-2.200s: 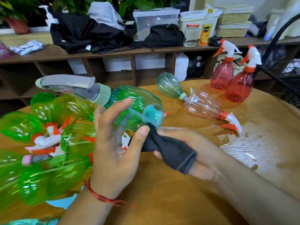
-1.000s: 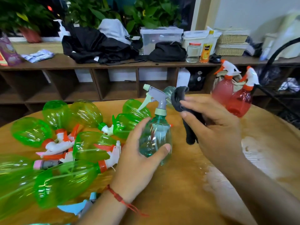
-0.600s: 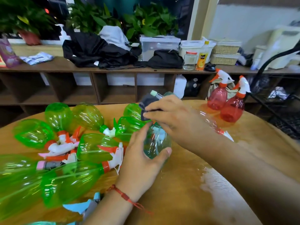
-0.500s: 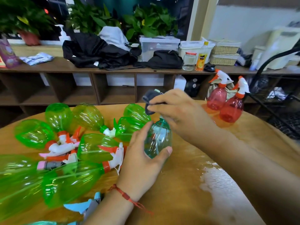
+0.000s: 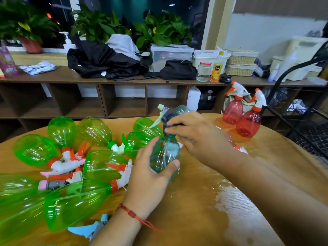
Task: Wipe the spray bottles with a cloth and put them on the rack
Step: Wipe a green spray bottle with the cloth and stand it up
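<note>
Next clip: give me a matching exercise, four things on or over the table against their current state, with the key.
Things
1. teal spray bottle
2. dark grey cloth
3. red spray bottles
4. green spray bottles

States
A. lying on their sides on the left part of the table
B. pinched by the right hand
C. standing upright at the table's far right
D. held upright by the left hand

Pairs: 1-D, 2-B, 3-C, 4-A
</note>
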Available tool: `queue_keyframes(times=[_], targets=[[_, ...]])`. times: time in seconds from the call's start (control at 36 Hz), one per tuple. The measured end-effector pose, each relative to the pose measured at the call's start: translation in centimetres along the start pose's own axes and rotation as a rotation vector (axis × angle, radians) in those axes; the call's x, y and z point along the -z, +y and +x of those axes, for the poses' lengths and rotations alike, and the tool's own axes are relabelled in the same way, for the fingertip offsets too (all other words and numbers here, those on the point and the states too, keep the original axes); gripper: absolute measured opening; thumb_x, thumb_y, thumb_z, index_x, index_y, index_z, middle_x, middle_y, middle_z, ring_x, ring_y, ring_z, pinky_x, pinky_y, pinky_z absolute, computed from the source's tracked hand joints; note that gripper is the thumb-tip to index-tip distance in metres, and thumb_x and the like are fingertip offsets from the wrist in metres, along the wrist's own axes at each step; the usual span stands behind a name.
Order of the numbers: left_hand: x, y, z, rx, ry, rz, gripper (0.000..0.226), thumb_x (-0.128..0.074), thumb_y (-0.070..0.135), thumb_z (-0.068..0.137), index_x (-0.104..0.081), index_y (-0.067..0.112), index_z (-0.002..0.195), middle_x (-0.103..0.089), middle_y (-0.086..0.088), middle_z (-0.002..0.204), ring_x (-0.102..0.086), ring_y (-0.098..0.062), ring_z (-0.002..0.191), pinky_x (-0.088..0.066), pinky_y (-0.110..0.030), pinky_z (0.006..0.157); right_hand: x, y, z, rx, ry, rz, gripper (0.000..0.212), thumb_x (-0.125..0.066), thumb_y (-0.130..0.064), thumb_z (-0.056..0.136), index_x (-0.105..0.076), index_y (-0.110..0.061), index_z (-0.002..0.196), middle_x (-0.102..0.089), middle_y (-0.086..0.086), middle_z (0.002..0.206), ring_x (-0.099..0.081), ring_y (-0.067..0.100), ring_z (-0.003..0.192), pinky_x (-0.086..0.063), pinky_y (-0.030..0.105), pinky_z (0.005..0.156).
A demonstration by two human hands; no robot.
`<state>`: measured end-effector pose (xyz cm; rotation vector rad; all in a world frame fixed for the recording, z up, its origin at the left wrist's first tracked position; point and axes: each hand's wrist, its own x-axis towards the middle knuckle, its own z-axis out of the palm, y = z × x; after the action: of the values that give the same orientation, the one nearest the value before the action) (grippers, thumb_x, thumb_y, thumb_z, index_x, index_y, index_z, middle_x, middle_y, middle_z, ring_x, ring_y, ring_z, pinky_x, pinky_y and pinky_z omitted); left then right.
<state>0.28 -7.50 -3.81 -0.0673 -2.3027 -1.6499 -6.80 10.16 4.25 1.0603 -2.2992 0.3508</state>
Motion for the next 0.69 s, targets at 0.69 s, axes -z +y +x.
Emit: queue_keyframes(times=[0.69], targets=[[0.3, 0.4, 0.1, -0.021, 0.049, -0.099, 0.076, -0.088, 0.037, 0.085, -0.050, 0.047, 0.150, -0.055, 0.021, 0.148, -0.048, 0.016, 0.132, -0.042, -0.016, 0.108, 0.4, -0.6, 0.1, -0.074, 0.098, 0.060, 0.029, -0.070, -0.006, 0.098, -0.080, -0.018, 0.122, -0.071, -0.002, 0.126, -0.061, 0.025, 0.114, -0.051, 0.034, 0.097]])
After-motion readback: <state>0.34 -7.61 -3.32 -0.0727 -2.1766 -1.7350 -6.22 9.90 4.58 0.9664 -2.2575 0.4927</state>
